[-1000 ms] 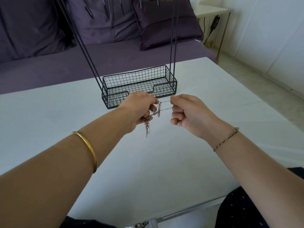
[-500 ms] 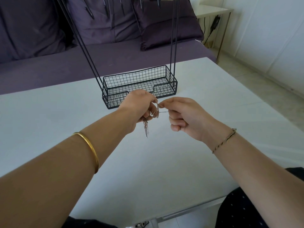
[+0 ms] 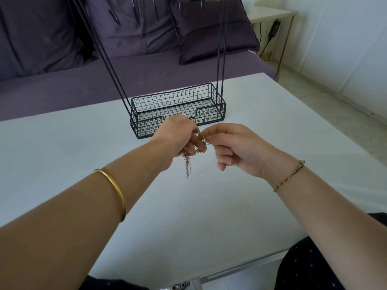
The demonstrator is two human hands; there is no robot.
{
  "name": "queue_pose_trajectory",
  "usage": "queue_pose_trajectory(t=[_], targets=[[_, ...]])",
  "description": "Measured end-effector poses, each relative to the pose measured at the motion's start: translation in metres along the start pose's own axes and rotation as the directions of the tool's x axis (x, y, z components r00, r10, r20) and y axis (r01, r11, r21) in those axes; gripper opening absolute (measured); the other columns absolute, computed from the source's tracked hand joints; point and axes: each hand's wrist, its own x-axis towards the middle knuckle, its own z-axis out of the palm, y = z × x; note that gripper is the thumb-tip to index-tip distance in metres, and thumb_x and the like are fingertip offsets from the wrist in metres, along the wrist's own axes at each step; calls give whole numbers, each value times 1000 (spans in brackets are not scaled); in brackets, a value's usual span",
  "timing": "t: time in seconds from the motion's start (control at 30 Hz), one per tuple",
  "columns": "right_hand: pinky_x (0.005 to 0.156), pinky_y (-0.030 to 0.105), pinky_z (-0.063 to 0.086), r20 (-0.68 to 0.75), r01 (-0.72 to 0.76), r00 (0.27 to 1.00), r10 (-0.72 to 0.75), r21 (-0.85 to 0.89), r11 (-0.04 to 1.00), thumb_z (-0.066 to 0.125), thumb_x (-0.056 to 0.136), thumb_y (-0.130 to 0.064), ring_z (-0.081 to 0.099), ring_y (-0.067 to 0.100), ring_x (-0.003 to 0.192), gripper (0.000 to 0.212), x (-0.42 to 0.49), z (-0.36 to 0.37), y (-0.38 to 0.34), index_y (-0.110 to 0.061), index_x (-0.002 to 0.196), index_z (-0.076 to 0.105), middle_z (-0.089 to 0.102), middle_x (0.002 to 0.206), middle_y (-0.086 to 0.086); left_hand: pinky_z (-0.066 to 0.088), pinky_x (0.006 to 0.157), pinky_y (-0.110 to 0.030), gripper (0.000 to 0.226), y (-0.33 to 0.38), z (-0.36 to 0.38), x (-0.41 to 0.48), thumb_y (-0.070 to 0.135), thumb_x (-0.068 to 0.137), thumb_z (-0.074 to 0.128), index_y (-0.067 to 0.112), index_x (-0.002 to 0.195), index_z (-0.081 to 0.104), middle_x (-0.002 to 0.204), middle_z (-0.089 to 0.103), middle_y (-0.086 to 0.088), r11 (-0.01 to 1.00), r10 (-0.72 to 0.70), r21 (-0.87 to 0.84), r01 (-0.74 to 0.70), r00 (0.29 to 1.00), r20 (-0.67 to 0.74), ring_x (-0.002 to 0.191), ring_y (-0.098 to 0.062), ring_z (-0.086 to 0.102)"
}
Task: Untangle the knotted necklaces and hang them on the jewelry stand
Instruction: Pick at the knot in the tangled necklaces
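Observation:
A bunch of thin tangled necklaces [image 3: 187, 166] hangs above the white table [image 3: 62, 147], held between both hands. My left hand [image 3: 178, 136] grips the knotted bunch, and loose chain ends dangle below its fingers. My right hand [image 3: 232, 148] pinches a strand of chain right beside the left fingertips. Just behind the hands stands the black wire jewelry stand [image 3: 178, 107], a mesh basket base with tall thin rods rising out of the top of the view. Its hooks at the top show only in part.
A purple sofa [image 3: 83, 80] with cushions runs along the far side of the table. A small side table [image 3: 270, 15] with a cable stands at the back right, beside white walls and a tiled floor [image 3: 335, 114].
My hands have come together: the right hand moved left until its fingertips meet the left hand, and the stretched strand between them has shortened. The dangling chain ends hang lower.

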Motion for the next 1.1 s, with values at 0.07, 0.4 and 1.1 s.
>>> queue_pose_trajectory(t=[0.07,0.4,1.1], targets=[[48,28,47,9,4,1000,-4,-23,1000,50,94,-4,33,14,38,14,-1,0,0,-11,91,61,32,44,-5,47,73,-36,14,-1,-1,0,7,93,40,10,85,51,63,70,-11,1000,-1,7,1,1000,2,42,-16,47],[61,35,57,17,-24,1000,25,-63,998,47,95,-2,62,22,55,13,1,-2,6,-8,97,58,60,64,7,49,77,-40,16,1,-3,1,17,97,37,12,85,47,69,73,-12,998,9,66,-10,1000,4,45,-17,46],[59,26,50,-109,78,987,-120,-323,943,58,92,-19,64,11,65,9,0,4,9,-17,94,67,71,85,3,50,76,-34,56,6,-7,-6,64,93,38,11,94,57,75,74,-9,996,-58,77,54,997,50,55,-17,55]])
